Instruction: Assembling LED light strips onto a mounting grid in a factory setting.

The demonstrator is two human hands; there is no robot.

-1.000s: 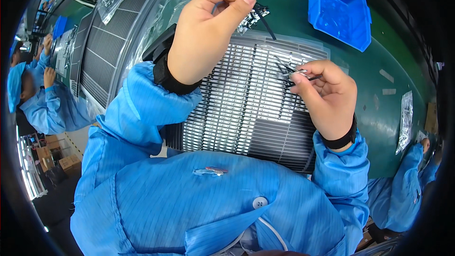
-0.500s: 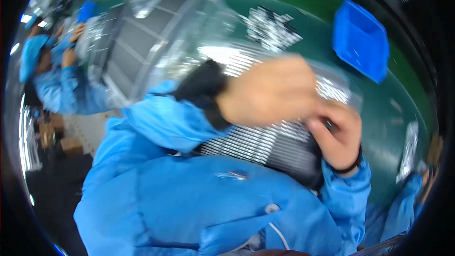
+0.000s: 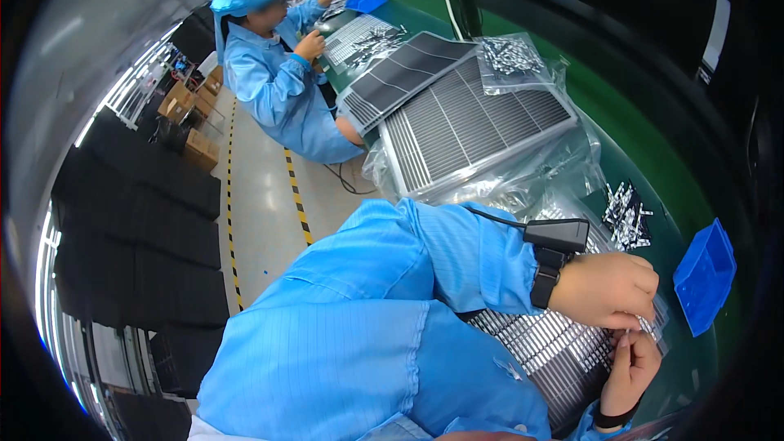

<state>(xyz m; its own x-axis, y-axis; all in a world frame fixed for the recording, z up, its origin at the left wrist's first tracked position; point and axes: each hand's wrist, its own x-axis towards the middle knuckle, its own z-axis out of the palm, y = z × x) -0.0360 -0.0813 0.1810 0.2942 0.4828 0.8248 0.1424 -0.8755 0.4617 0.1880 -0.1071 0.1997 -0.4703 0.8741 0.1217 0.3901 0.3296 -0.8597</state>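
Observation:
My left hand [image 3: 606,290], with a black device strapped at the wrist, is closed, its fingertips pinched downward. Just below it, my right hand [image 3: 630,371], with a dark wristband, is closed too, its thumb and finger meeting the left fingertips. Whatever small piece sits between them is too hidden to make out. Both hands are over the right end of a flat tray [image 3: 531,339] lined with rows of narrow silvery strips; one patch of it looks darker. My left forearm and sleeve hide part of the tray. Beyond the hands lies a loose pile of small silver-and-black pieces [image 3: 627,216].
A blue bin [image 3: 706,278] stands right of the hands on the green table. Farther off are slotted grey panels [image 3: 482,122] on clear plastic film and a clear bag of small pieces [image 3: 513,61]. A co-worker [image 3: 269,73] in blue sits at the far left, near another blue bin [image 3: 367,0].
The view has swung left, bringing the co-worker and aisle into clearer sight. My hands, blurred before, now appear lower right with fingertips together.

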